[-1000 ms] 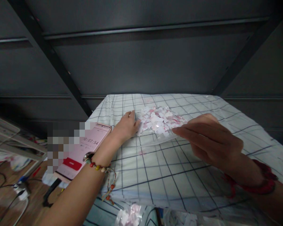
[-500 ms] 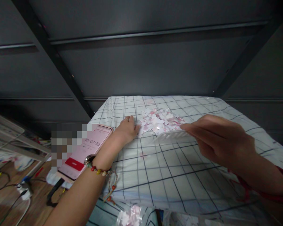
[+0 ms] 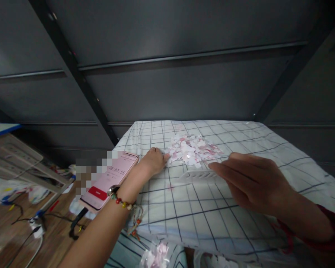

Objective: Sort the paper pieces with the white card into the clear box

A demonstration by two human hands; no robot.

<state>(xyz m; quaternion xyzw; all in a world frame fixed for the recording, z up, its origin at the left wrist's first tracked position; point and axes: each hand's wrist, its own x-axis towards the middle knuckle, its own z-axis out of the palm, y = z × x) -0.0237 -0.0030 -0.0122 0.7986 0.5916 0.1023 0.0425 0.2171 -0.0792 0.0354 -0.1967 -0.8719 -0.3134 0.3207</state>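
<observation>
Right grip (image 3: 254, 182) on pale strip (image 3: 194, 176), paper scraps (image 3: 191, 149) just beyond.

Dark panelled wall (image 3: 184, 89) rises behind; wooden floor (image 3: 5, 242) lies left.

"See the paper scraps (image 3: 188, 149)?"

"Yes: white with pinkish patches, irregular, piled loosely in a low heap on the checked cloth (image 3: 167, 212)."

"And the white slotted plastic piece (image 3: 197, 176)?"

"Lengthwise left to right, just this side of the heap; gripped and hidden at one end by the right hand (image 3: 251, 182)."
</observation>
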